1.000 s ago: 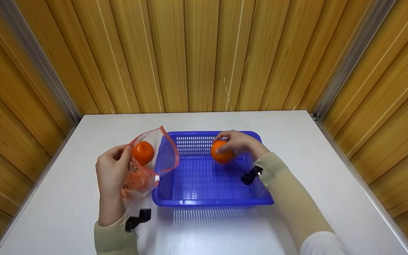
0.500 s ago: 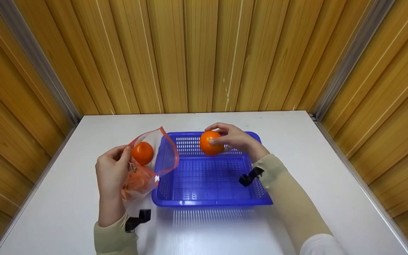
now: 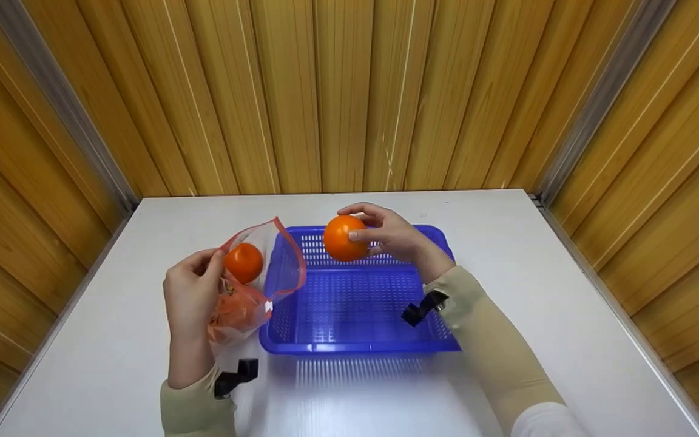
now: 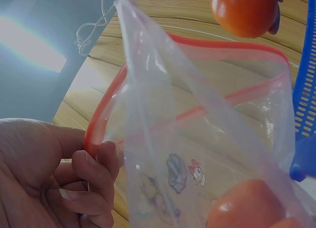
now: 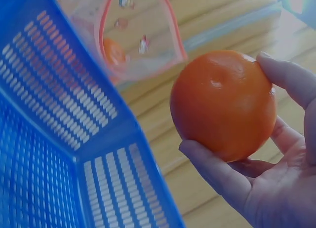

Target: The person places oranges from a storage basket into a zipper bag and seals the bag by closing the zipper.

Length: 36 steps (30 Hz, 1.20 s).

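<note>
My right hand [image 3: 395, 233] grips a round, shiny orange [image 3: 346, 238] between thumb and fingers, up over the far rim of the blue plastic basket [image 3: 361, 348]. With thumb and fingertips, my left hand [image 3: 192, 297] pinches the red edge of a clear zip bag [image 4: 163, 114]. The bag's mouth gapes toward the basket, and cartoon figures are printed on its side. An orange fruit [image 3: 244, 263] shows inside the bag, with more orange shapes below it, partly hidden by the red-tinted plastic. The bag overlaps the basket's left rim in the head view.
The basket stands in the middle of a white table [image 3: 113, 340], its bottom bare. Wood-patterned panels [image 3: 343, 97] rise behind and on both sides. Black camera mounts [image 3: 425, 307] stick out from both wrists.
My right hand has lifted the orange out of the basket and carried it left and up, toward the bag. The left hand and the bag have barely moved.
</note>
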Motion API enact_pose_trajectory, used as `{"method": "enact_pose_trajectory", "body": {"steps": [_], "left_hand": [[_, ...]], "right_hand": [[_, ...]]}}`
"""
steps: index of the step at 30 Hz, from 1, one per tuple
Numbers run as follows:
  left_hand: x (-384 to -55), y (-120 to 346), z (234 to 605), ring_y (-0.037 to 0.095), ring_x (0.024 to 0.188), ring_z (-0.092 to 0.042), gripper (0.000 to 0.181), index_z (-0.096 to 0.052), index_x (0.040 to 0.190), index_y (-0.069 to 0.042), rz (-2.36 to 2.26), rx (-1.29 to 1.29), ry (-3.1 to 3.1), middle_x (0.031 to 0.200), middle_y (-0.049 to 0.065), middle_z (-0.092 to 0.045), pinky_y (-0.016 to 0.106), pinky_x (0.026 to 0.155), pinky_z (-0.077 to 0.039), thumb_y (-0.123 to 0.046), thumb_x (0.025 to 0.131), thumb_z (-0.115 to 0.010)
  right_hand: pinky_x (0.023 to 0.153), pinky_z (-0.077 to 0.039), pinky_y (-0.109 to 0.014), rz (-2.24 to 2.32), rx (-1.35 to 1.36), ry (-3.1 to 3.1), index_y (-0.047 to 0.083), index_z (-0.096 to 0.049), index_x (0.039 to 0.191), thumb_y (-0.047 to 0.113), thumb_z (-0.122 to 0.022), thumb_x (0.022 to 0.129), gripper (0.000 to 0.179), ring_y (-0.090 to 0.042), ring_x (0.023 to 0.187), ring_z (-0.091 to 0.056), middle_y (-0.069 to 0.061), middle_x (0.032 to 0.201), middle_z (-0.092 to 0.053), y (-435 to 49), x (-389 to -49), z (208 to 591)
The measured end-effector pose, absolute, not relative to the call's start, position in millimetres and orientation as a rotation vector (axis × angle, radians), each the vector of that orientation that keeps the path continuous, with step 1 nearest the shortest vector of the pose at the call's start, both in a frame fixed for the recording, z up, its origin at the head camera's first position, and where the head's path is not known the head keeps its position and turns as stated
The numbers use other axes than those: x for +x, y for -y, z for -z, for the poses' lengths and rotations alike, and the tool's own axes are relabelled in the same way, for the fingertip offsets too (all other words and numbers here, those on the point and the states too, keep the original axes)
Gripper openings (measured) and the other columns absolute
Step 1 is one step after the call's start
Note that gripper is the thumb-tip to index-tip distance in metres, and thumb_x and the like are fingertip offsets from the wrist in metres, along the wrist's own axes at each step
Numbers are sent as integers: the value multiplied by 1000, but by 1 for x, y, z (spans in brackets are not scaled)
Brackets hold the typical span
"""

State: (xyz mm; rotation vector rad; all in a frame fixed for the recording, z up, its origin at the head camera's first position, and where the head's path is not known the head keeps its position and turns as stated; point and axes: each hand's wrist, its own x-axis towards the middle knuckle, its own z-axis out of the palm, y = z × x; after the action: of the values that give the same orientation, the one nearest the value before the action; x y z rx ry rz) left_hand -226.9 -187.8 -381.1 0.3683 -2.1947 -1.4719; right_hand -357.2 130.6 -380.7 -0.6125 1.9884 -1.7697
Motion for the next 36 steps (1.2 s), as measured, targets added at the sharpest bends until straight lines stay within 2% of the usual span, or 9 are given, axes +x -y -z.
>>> {"method": "enact_pose_trajectory", "body": {"steps": [15,25,31,36], "left_hand": [[-228,189,380,11,58,-52,28,-77,113,0,1525,396,2209,77,4,-63,17,52,-48,-23,101,-65],[-229,186,382,10,55,-52,25,-77,110,1,1515,372,2186,75,4,-61,16,50,-47,-18,101,-64],[-229,185,380,11,58,-53,28,-76,113,0,1522,378,2199,81,8,-64,16,53,-49,-22,102,-64],[-229,185,379,10,57,-52,27,-77,112,0,1529,374,2199,79,6,-63,17,51,-48,-22,101,-64]], "right_hand": [[90,-62,-47,1791,-716,-1929,16,-60,138,16,-73,91,49,-29,118,-65,-14,143,-58,-88,-340,379],[89,-62,-44,1769,-749,-1922,14,-61,137,14,-75,90,49,-29,117,-65,-14,140,-58,-58,-326,380],[87,-63,-42,1712,-779,-1983,16,-61,138,16,-77,90,50,-27,119,-63,-11,139,-59,-42,-319,381],[88,-62,-37,1661,-794,-2073,18,-62,138,19,-79,90,51,-24,119,-60,-8,138,-59,-30,-315,384]]}}
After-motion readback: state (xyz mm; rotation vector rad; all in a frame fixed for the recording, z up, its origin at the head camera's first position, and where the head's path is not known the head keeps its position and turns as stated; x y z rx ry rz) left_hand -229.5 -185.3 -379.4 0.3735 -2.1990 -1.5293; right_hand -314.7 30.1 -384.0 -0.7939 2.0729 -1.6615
